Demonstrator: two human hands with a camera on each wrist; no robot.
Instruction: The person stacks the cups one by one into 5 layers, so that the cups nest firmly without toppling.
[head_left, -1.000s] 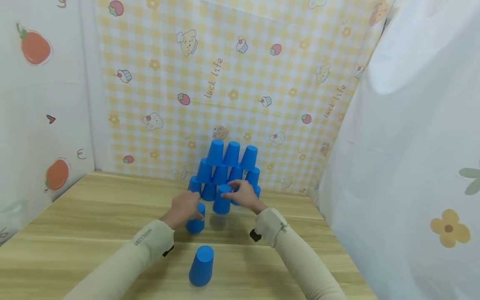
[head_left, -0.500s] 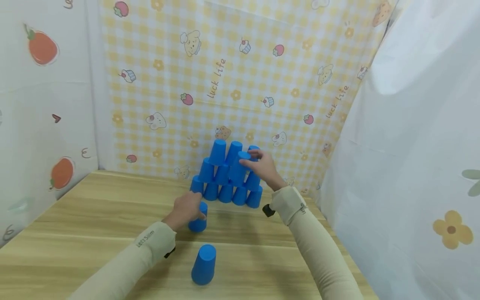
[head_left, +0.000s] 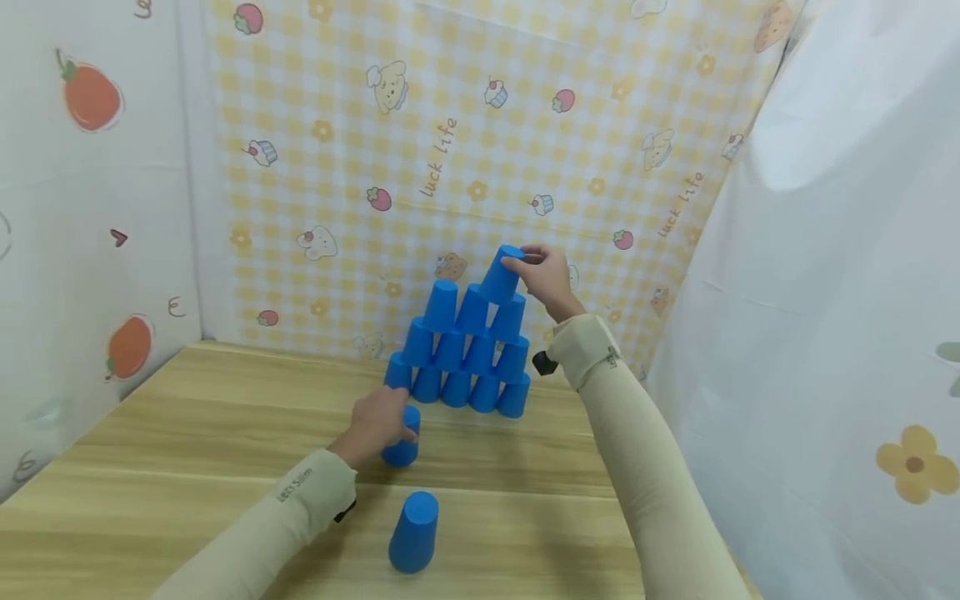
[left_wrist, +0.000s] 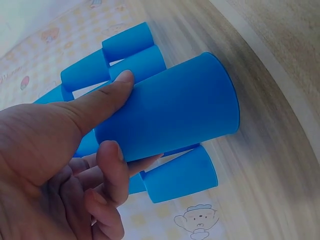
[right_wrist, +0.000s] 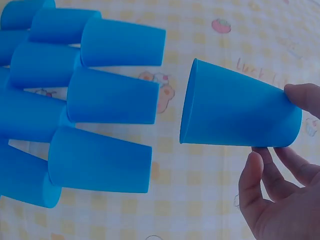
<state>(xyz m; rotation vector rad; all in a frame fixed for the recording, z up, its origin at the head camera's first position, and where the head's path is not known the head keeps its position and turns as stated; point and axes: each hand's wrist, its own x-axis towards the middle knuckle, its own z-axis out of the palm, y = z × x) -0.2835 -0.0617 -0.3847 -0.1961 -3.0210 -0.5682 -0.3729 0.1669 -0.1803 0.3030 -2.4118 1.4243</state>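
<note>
A pyramid of upside-down blue plastic cups stands in three rows at the back of the table, the top row holding three. My right hand pinches another upside-down cup by its narrow base end. In the right wrist view a gap separates that cup's rim from the top row. In front of the pyramid's left end, my left hand grips a second cup, thumb on one side and fingers on the other; it is upside down, at or just above the table surface.
One more upside-down cup stands alone on the wooden table, nearest to me. A yellow-checked cloth hangs close behind the pyramid. White printed sheets border the sides.
My right hand has lifted its cup from in front of the bottom rows, up and to the right, to above the top row. The left hand stays with its cup.
</note>
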